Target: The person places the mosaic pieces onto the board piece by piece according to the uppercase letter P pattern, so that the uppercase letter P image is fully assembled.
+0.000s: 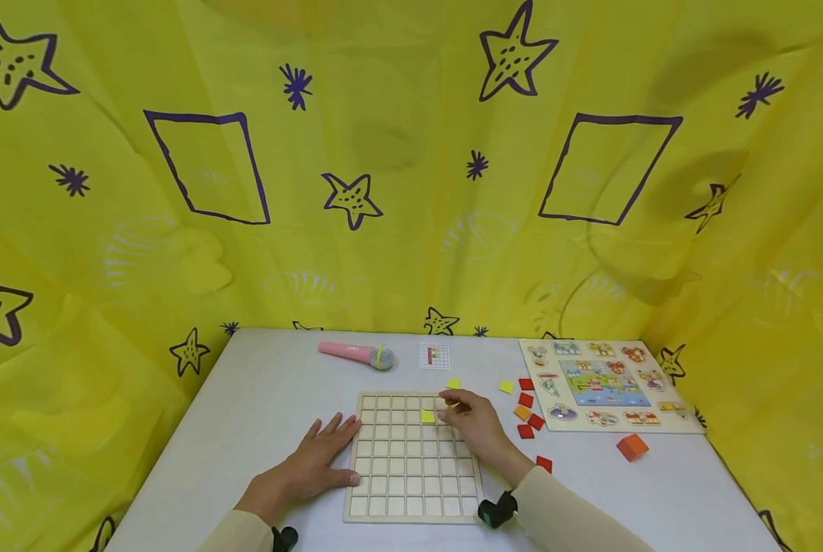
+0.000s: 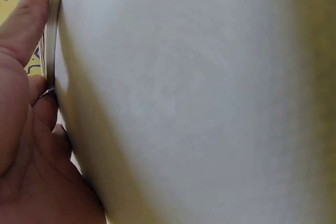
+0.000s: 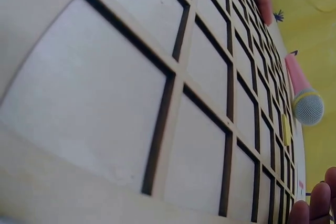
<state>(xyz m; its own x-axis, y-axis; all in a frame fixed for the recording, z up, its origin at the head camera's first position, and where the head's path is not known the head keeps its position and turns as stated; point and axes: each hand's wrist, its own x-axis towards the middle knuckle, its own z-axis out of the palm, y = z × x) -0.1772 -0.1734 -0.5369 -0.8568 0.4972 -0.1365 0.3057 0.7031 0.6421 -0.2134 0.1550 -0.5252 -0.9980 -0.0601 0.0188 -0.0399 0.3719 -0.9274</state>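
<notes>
A wooden grid board point(image 1: 387, 464) lies flat in front of me, with one yellow square tile point(image 1: 428, 416) set in a cell near its upper right. My left hand point(image 1: 317, 464) rests with fingers spread against the board's left edge, thumb touching the rim. Over the board's upper right corner is my right hand point(image 1: 476, 422), its thumb and index finger apart, with no tile between them. The thumb tip is right beside the yellow tile. In the right wrist view the fingertips point(image 3: 319, 203) show at the lower right corner.
Loose yellow tiles point(image 1: 506, 387) and several red tiles point(image 1: 525, 432) lie right of the board. A pink microphone point(image 1: 349, 351) and a small pattern card point(image 1: 435, 356) are behind it. Farther right are a picture puzzle board point(image 1: 556, 420) and an orange-red block point(image 1: 633, 447). Yellow curtain point(image 1: 411, 253) surrounds the table.
</notes>
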